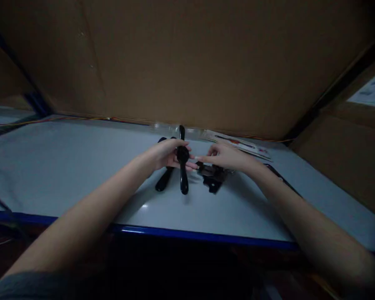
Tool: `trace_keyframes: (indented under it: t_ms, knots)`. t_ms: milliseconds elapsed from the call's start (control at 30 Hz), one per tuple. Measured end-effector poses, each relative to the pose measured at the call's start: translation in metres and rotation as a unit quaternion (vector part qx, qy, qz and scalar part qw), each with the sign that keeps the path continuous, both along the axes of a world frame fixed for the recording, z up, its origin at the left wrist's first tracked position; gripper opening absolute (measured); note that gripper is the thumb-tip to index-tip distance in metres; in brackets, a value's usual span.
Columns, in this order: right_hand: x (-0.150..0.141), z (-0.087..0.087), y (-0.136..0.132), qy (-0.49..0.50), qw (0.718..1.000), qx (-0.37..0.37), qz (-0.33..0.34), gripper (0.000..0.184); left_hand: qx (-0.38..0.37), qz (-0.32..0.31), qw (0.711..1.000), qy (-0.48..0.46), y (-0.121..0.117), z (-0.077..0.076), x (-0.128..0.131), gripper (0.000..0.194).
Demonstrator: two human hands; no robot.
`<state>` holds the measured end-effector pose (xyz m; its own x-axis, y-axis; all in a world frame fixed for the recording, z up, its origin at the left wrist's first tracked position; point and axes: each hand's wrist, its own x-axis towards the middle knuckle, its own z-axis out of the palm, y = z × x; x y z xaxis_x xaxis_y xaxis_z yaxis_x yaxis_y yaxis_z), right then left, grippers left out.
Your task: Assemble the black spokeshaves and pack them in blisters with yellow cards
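My left hand (170,154) is closed around the middle of a black two-armed handle with a round hub (183,155). The handle stands nearly upright in view, one arm pointing away and the other toward the table's front edge. Beneath and left of that hand, a second black handle (163,180) lies on the table, partly covered by the fingers. My right hand (220,155) has its thumb and fingers drawn together, just right of the hub. Below it are dark metal bracket-like parts (213,182), partly hidden. Whether the right fingertips hold a small piece is too dim to tell.
The white table (81,166) has a blue front edge (175,234). Clear plastic packaging (165,127) and a printed card (240,143) lie at the back, before a brown board wall (187,62). A thin black-edged item (281,177) lies behind my right forearm. Wires run along the back.
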<state>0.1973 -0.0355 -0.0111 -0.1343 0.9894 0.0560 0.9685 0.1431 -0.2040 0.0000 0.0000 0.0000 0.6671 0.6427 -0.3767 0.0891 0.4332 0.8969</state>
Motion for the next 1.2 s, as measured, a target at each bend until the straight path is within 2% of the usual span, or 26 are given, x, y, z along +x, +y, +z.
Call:
trace_keyframes:
  t_ms: [133,267,333,467,567,667,833,967,1033,1100,1200]
  knots:
    - [-0.011,-0.007,-0.003,-0.043,0.999,0.003,-0.008,0.061,0.001,0.002,1.000,0.017,0.002,-0.001,-0.001,0.018]
    - [-0.016,-0.012,-0.004,-0.070,0.996,0.049,-0.024,0.050,0.016,0.023,0.999,0.033,0.003,-0.001,-0.001,0.019]
    - [-0.016,-0.014,-0.003,-0.062,0.997,0.042,-0.020,0.047,0.022,0.029,0.999,0.033,0.003,-0.001,-0.001,0.020]
    - [-0.016,-0.017,0.005,0.019,0.999,-0.034,-0.014,0.037,0.013,0.031,0.999,0.018,0.005,-0.001,-0.001,0.024]
    - [-0.013,-0.019,0.009,0.112,0.991,-0.074,-0.023,0.032,0.025,0.059,0.998,0.015,0.003,-0.002,-0.001,0.026]
    - [-0.007,-0.013,0.009,0.185,0.979,-0.081,0.002,0.030,0.060,0.081,0.995,0.021,-0.001,-0.004,0.001,0.026]
    - [-0.006,0.001,0.001,0.298,0.951,-0.030,0.078,0.033,0.127,0.051,0.991,0.009,-0.008,-0.006,0.003,0.032]
    - [-0.018,0.005,-0.006,0.238,0.968,0.053,0.069,0.038,0.145,0.068,0.987,0.011,-0.009,-0.008,0.004,0.037]
    - [-0.021,0.007,-0.009,0.198,0.975,0.066,0.071,0.041,0.142,0.080,0.986,0.016,-0.008,-0.009,0.004,0.033]
    - [-0.018,0.011,-0.012,0.176,0.980,0.049,0.085,0.043,0.140,0.087,0.986,0.022,-0.008,-0.009,0.004,0.031]
    - [-0.004,0.017,-0.014,0.144,0.987,-0.013,0.073,0.045,0.120,0.095,0.988,0.014,-0.009,-0.007,0.005,0.031]
